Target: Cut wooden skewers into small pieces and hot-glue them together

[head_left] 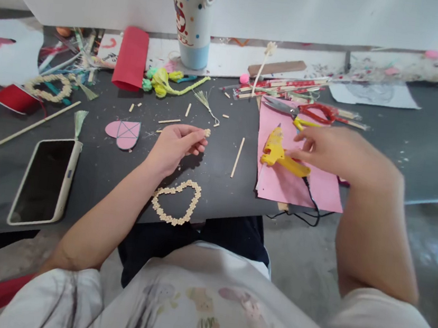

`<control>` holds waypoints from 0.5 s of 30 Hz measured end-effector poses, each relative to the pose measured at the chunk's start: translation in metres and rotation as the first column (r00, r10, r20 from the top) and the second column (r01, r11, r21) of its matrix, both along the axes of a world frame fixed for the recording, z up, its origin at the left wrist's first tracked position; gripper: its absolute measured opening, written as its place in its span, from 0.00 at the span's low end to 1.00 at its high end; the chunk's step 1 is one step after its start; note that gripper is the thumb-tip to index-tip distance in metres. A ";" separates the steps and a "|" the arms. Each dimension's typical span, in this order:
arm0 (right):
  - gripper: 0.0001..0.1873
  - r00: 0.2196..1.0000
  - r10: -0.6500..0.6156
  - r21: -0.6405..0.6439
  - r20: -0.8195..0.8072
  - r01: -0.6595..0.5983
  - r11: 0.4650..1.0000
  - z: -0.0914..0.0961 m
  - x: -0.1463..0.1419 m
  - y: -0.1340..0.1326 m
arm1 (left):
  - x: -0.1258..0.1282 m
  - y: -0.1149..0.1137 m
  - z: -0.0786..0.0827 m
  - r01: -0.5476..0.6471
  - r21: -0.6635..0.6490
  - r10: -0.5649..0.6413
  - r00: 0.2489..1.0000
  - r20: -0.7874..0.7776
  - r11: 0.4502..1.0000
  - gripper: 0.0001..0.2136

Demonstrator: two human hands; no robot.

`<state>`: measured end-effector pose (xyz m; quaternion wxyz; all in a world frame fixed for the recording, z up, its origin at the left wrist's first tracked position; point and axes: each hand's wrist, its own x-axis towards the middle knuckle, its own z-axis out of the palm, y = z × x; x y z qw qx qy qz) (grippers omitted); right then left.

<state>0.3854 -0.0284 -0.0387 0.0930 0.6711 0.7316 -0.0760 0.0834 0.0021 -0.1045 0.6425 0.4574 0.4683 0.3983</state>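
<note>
My left hand (176, 145) hovers over the dark table (216, 185), fingers pinched on a small cream flower-shaped bead (207, 132). Just below it lies a heart outline (176, 201) made of the same cream beads, near the table's front edge. My right hand (327, 148) reaches over a pink paper sheet (319, 189), its fingers curled at the back of a yellow glue gun (282, 154) that lies on the sheet. It is blurred by motion, so I cannot see a firm grip. The gun's black cord (312, 204) hangs off the table edge.
Red-handled scissors (309, 111) lie above the pink sheet. A phone (45, 180) rests at the left, a pink paper heart (123, 133) beside it. Loose wooden sticks (238, 157), a red paper roll (130, 65), a dotted bottle (193, 17) and craft scraps crowd the back.
</note>
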 end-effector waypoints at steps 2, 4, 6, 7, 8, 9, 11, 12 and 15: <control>0.24 1.000 0.002 -0.028 0.026 -0.001 1.000 -0.014 0.006 -0.012 | 0.001 0.000 0.000 0.000 -0.009 0.000 1.000 -0.011 1.000 0.09; 0.26 0.997 0.055 0.009 0.053 -0.056 0.998 -0.028 0.006 -0.021 | 0.001 -0.001 0.001 -0.003 -0.017 0.002 1.000 -0.022 1.000 0.09; 0.25 0.992 0.107 0.029 0.066 -0.109 0.994 -0.041 0.003 -0.026 | 0.002 -0.001 0.002 -0.009 -0.019 0.008 0.999 -0.032 1.000 0.09; 0.25 0.990 0.118 0.048 0.076 -0.122 0.991 -0.046 0.002 -0.027 | 0.002 0.000 0.002 -0.012 -0.018 0.011 0.999 -0.038 1.000 0.09; 0.24 0.989 0.118 0.069 0.089 -0.124 0.990 -0.051 0.000 -0.027 | 0.002 0.000 0.001 -0.014 -0.017 0.013 0.999 -0.043 1.000 0.09; 0.23 0.987 0.124 0.082 0.099 -0.133 0.988 -0.054 -0.001 -0.027 | 0.001 0.001 0.001 -0.015 -0.015 0.015 0.999 -0.046 1.000 0.09; 0.20 0.983 0.148 0.102 0.111 -0.159 0.982 -0.058 -0.003 -0.025 | 0.000 0.002 0.000 -0.015 -0.011 0.015 0.999 -0.042 1.000 0.08; 0.19 0.980 0.163 0.107 0.112 -0.175 0.979 -0.057 -0.003 -0.024 | 0.000 0.003 0.000 -0.015 -0.013 0.015 0.999 -0.036 1.000 0.08; 0.17 0.985 0.153 0.168 0.080 -0.164 0.972 -0.050 -0.001 -0.024 | -0.001 0.004 -0.001 -0.019 -0.032 0.019 1.000 -0.015 0.999 0.08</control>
